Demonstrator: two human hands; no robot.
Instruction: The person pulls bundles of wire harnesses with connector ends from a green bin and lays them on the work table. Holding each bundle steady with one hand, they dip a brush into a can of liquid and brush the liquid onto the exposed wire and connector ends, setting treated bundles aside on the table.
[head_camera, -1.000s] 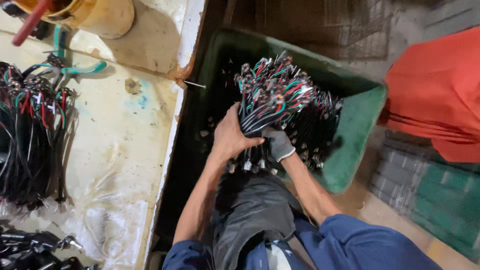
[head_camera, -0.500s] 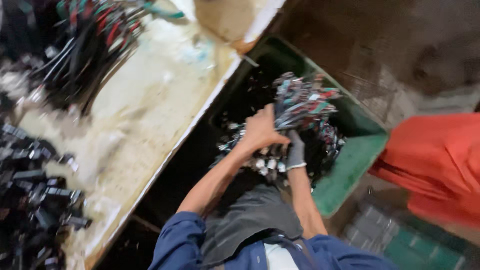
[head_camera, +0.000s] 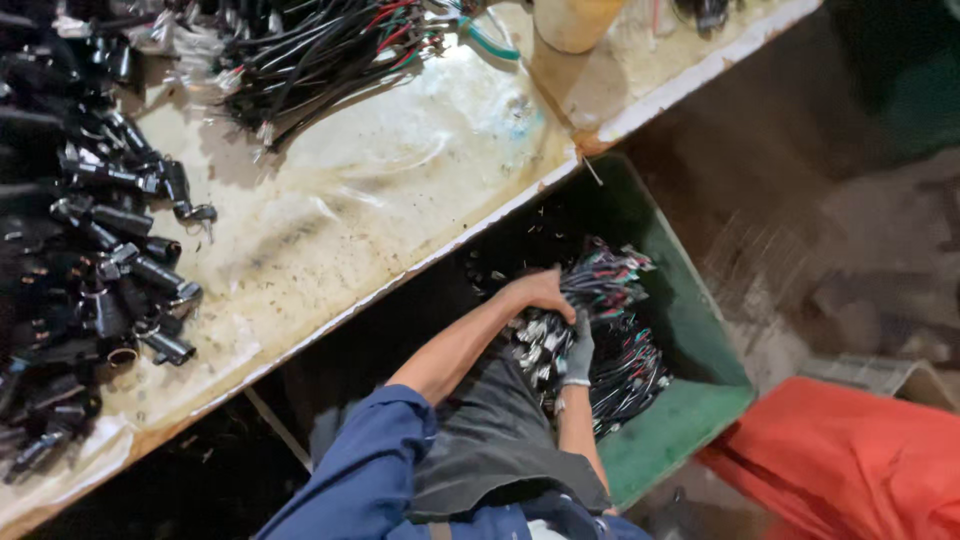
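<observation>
Down in the green bin (head_camera: 700, 330), both my hands closed on the wire bundle (head_camera: 605, 290): left hand (head_camera: 540, 292) bare above, gloved right hand (head_camera: 578, 350) bracing underneath to gather it.

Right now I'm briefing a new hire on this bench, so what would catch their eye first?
Probably both hands, the bare left hand and the gloved right hand, gripping a bundle of multicoloured wires inside the green bin below the bench edge. Next, the bright orange cloth at lower right, then the heap of black connectors on the worktable's left.
</observation>
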